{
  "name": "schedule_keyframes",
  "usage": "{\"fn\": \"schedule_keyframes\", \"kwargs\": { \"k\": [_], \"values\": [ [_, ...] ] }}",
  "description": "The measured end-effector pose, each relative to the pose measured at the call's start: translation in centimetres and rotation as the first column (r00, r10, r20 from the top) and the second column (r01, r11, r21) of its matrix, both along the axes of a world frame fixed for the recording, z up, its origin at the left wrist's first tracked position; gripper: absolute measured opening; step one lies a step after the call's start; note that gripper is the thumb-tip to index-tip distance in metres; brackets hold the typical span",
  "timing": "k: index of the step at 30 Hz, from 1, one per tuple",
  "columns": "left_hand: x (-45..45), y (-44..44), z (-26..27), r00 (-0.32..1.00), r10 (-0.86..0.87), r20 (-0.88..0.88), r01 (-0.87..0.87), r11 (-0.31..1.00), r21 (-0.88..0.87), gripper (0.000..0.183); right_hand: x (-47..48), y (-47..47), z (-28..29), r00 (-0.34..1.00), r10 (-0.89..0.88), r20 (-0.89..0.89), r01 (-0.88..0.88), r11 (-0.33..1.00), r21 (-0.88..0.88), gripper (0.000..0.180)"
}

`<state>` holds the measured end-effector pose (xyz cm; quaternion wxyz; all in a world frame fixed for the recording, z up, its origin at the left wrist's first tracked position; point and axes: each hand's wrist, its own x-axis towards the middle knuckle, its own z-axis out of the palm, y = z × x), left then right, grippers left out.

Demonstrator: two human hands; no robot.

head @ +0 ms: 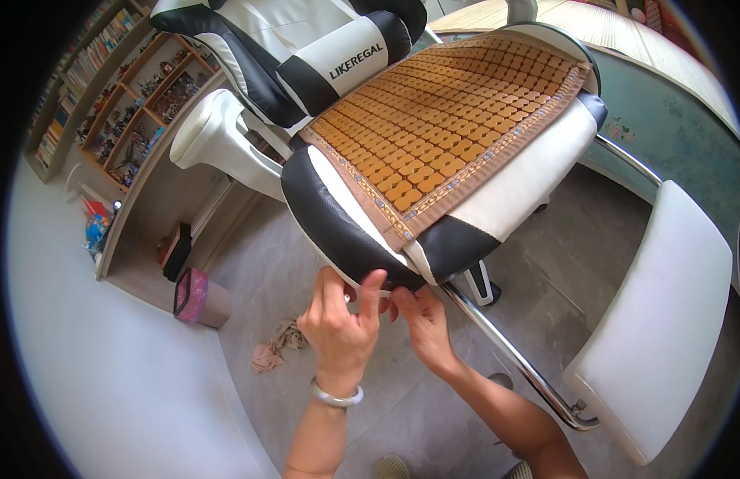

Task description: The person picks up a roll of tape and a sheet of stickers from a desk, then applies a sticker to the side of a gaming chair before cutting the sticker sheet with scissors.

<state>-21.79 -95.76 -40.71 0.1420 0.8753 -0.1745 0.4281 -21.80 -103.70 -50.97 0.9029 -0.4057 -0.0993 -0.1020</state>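
A black-and-white gaming chair stands before me, with a brown tile seat mat (430, 126) over its seat cushion (346, 221). My left hand (340, 326) is at the seat's lower front corner, its thumb up against the black covering and its other fingers curled at the underside. A bangle (337, 396) circles that wrist. My right hand (427, 329) pinches the pale lower edge (386, 293) of the same corner, close beside the left thumb. The fingertips under the cushion are partly hidden.
A padded white footrest (657, 323) extends at the right on a chrome tube (513, 353). Crumpled cloths (268, 356) lie on the grey floor near a lined waste bin (202, 299). Left of the chair are a white armrest (214, 132) and shelves (136, 108) of figures.
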Motion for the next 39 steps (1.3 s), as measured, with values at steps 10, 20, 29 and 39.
{"fn": "schedule_keyframes", "kwargs": {
  "k": [10,20,29,39],
  "values": [
    [-0.1,-0.1,0.1,0.999,-0.035,-0.015,0.035,0.999,-0.004,0.034,-0.4,-0.7,-0.2,1.000,-0.006,-0.020,0.005,1.000,-0.028,0.028],
    [1.0,1.3,-0.9,0.998,-0.065,0.016,0.066,0.997,-0.043,0.037,-0.6,-0.6,0.3,0.998,-0.002,-0.060,-0.002,0.998,-0.059,0.029],
    [0.2,0.0,0.0,0.996,-0.017,-0.087,0.012,0.998,-0.054,0.032,-0.9,-1.1,0.3,0.997,0.045,-0.058,-0.051,0.994,-0.094,0.029],
    [1.2,0.1,-1.8,0.998,0.004,-0.068,-0.008,0.998,-0.065,0.025,-16.4,-13.8,-19.2,0.782,0.157,-0.603,-0.240,0.969,-0.059,0.028]
  ]
}}
